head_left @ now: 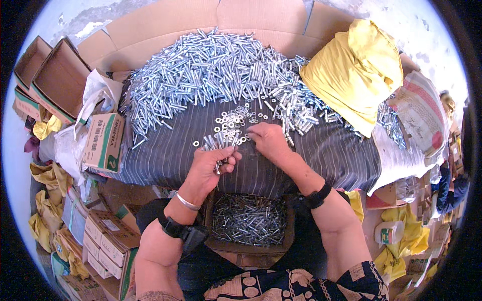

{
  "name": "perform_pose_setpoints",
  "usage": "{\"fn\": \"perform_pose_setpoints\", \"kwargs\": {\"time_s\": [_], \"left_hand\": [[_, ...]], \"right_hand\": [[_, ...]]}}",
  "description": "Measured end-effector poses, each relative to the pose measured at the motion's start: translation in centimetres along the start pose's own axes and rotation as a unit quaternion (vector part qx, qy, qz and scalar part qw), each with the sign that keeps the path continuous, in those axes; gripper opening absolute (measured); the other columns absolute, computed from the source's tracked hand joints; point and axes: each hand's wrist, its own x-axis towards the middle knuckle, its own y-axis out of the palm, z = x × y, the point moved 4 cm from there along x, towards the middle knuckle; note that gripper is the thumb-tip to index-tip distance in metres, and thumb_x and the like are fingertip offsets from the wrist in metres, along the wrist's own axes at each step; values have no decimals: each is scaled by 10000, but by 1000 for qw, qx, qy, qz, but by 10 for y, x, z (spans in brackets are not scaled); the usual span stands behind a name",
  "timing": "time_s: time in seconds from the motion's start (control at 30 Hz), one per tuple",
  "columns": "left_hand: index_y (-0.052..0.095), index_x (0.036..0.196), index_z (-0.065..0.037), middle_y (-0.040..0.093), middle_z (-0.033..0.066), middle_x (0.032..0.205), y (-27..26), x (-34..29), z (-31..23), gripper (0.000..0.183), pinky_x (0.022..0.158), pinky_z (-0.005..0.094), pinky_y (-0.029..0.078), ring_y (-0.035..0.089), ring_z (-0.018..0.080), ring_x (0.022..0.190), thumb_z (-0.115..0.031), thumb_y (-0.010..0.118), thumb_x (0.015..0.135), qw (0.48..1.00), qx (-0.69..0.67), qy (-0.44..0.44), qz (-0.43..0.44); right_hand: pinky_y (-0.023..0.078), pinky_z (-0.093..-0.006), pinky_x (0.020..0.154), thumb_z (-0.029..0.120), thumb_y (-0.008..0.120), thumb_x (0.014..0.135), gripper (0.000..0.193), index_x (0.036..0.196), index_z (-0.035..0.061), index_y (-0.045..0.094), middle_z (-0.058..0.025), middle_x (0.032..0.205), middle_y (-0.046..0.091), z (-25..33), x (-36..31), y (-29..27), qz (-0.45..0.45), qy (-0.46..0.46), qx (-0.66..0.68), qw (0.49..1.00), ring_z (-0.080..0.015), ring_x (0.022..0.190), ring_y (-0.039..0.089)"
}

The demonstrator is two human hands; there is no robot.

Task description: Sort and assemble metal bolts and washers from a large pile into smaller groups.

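My left hand (207, 164) is closed around a bunch of metal bolts (213, 142), whose ends stick up and out between thumb and fingers. Just to its right, my right hand (271, 143) has thumb and fingers pinched together over the dark striped cloth (165, 155). What sits in that pinch is too small to make out. Beyond both hands lies a loose patch of washers (232, 119), partly hidden by the bolts and fingers. A large heap of silvery bolts (201, 70) spreads behind the washers.
A yellow sack (354, 70) rests on the heap's right side. Cardboard (165, 25) walls the back. At left stand open cartons (60, 80) and a green-white box (104, 142). Between my legs sits a carton of darker bolts (248, 220).
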Motion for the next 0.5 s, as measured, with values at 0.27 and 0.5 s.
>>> {"fn": "perform_pose_setpoints", "kwargs": {"time_s": [0.27, 0.5], "left_hand": [[633, 907, 64, 659, 139, 730, -3, 4, 5, 134, 446, 212, 490, 607, 134, 553, -43, 636, 827, 1000, -7, -3, -2], [630, 880, 56, 653, 134, 710, -5, 4, 6, 135, 429, 215, 483, 601, 132, 530, -69, 646, 831, 1000, 14, -3, -24]], "right_hand": [[490, -425, 671, 182, 684, 719, 155, 814, 62, 668, -152, 745, 624, -2, 2, 11, 39, 73, -71, 994, -358, 723, 609], [456, -268, 441, 95, 647, 783, 126, 855, 1, 690, -70, 612, 618, 7, 5, -19, 134, 252, 212, 935, -127, 484, 580]]}}
